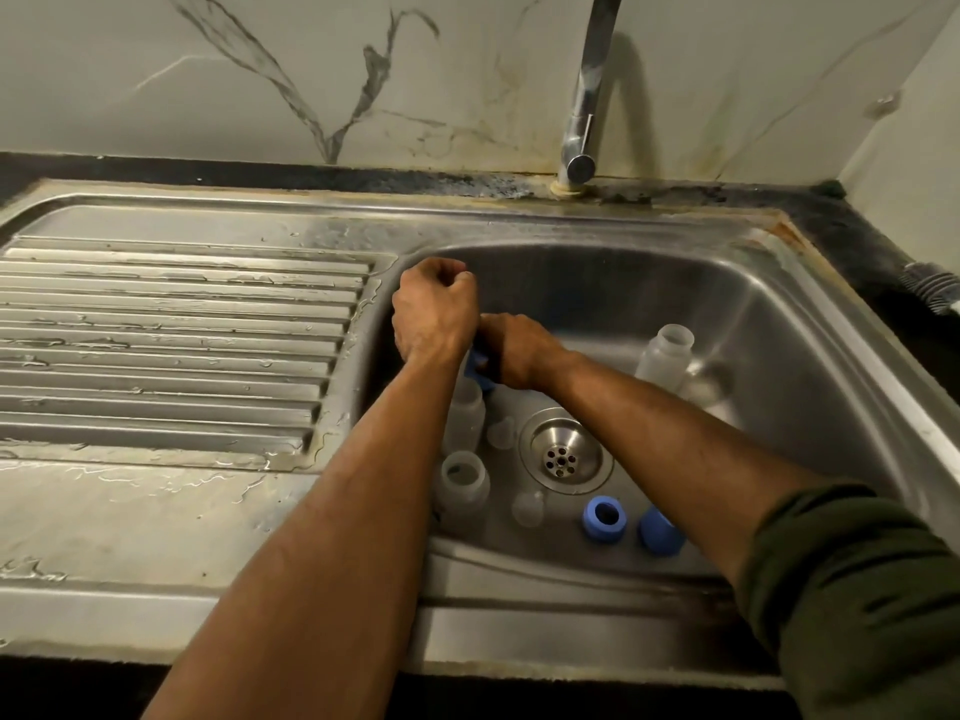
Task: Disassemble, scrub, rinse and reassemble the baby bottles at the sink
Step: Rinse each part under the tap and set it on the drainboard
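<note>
Nearest, at five o'clock in the basin of the steel sink: two blue collar rings side by side, the right one partly under the right forearm. At seven o'clock of the drain: an open clear bottle, with a clear teat beside it. Further in, a second clear bottle and a small teat. Above these, at ten o'clock: left hand curled into a fist, contents hidden; right hand touching it, fingers clamped round a blue ring. At two o'clock: a third bottle, tilted. Farthest, at twelve: chrome tap. At three, on the counter: brush bristles.
</note>
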